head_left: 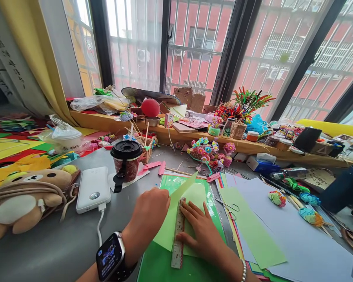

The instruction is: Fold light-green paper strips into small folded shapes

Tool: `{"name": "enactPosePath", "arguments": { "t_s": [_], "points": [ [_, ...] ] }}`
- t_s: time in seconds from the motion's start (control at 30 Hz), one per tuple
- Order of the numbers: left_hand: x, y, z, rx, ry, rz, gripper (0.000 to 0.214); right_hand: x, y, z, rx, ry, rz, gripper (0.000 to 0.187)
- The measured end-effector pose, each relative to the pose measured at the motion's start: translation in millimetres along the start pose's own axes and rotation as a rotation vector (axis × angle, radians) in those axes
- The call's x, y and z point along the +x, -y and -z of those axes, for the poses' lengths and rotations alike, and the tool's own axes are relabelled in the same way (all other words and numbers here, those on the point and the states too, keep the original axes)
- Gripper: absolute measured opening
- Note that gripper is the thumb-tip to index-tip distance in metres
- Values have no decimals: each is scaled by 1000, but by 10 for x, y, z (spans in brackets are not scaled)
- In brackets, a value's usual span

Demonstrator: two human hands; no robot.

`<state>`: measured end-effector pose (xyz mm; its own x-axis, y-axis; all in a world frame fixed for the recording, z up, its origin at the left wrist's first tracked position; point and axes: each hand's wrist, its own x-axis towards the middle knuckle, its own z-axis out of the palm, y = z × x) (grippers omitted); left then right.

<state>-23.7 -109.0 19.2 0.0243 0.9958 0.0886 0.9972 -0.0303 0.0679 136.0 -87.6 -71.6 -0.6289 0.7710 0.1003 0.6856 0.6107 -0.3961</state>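
A light green paper sheet (194, 196) lies on a darker green mat (159, 266) on the grey table. My right hand (201, 227) rests flat on the sheet with fingers spread, pressing a patterned ruler (179, 235) that lies along the fold. My left hand (148, 215), with a smartwatch on the wrist, is closed on the sheet's left flap and lifts it up against the ruler's edge; the flap's corner points upward.
A lidded coffee cup (126, 158) and a white power bank (93, 188) stand to the left, beside a plush bear bag (26, 196). Scissors (229, 207), white and green paper sheets (253, 227) lie to the right. Craft flowers and clutter fill the windowsill ledge.
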Motion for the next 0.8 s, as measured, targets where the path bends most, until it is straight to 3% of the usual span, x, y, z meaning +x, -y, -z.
{"name": "enactPosePath", "arguments": {
  "t_s": [0.4,0.8],
  "points": [
    [-69,34,-60,18,5,-1,27,1,23,7,29,41,-33,61],
    [-87,-195,43,-31,101,-129,28,51,-3,35,16,77,-43,57]
  ]
}}
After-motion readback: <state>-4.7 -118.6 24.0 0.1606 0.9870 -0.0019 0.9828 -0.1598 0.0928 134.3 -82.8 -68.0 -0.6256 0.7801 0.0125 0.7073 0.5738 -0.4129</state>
